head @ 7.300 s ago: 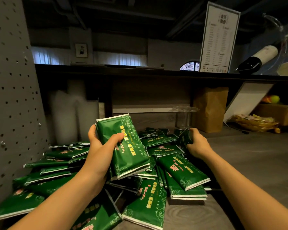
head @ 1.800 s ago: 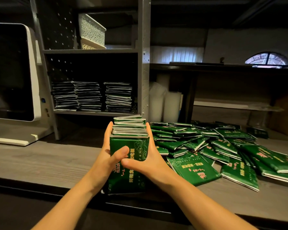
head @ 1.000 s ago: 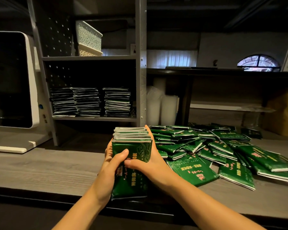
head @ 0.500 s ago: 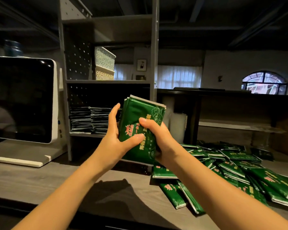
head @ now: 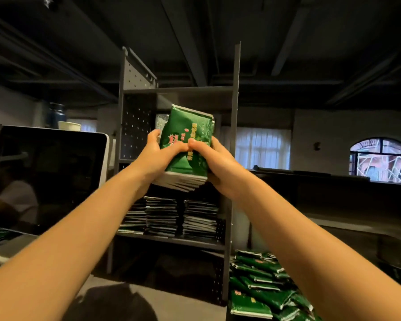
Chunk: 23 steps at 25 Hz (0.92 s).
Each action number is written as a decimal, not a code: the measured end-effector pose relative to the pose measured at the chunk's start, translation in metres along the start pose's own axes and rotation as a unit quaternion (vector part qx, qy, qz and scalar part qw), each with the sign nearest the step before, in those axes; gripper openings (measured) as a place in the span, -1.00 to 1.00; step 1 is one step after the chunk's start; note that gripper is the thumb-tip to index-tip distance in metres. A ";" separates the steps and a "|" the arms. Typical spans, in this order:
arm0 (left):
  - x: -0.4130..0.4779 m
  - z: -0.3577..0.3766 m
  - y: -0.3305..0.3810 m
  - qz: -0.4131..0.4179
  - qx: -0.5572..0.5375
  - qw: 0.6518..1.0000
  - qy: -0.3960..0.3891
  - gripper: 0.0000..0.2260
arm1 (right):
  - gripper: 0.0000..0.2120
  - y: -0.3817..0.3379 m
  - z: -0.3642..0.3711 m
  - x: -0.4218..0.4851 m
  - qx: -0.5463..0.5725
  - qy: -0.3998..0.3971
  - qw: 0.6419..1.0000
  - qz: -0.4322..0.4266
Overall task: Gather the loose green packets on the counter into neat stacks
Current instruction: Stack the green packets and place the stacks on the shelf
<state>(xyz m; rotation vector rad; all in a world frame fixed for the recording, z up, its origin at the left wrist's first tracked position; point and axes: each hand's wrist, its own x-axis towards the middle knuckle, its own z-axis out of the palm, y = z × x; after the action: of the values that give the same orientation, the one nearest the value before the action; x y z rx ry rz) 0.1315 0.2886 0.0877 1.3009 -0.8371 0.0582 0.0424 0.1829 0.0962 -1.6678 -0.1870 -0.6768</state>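
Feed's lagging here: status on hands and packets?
Left hand, right hand both grip packet bundle, held up before shelf unit. Loose packets lie on counter. Nothing blocking.

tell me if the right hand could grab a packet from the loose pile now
Probably not: the right hand and left hand both grip the raised stack. The loose pile lies unobstructed below, but the stack must go down first.
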 end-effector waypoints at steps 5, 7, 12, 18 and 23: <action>0.051 -0.012 0.028 -0.125 0.015 0.991 0.035 -0.11 | -0.48 -0.007 0.000 0.026 -0.403 0.081 0.873 -0.264; 0.062 -0.017 0.030 -0.172 0.035 0.984 0.010 0.00 | -0.49 -0.002 -0.002 0.034 -0.473 0.024 0.840 -0.266; 0.072 -0.026 0.025 -0.222 0.095 0.969 -0.058 -0.61 | -0.15 0.020 0.003 0.055 -0.581 -0.024 0.783 -0.222; 0.078 -0.045 0.023 -0.223 0.083 0.970 -0.048 -0.56 | -0.10 0.029 0.021 0.083 -0.632 -0.004 0.746 -0.212; 0.075 -0.047 0.007 -0.160 0.026 0.987 -0.004 -0.54 | -0.20 0.017 0.021 0.107 -0.620 -0.030 0.766 -0.167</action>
<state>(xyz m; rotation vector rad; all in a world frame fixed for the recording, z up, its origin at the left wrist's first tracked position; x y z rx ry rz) 0.2048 0.3007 0.1352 1.4715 -0.6279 -0.1806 0.1444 0.1725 0.1364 -2.9857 -0.0622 -1.1429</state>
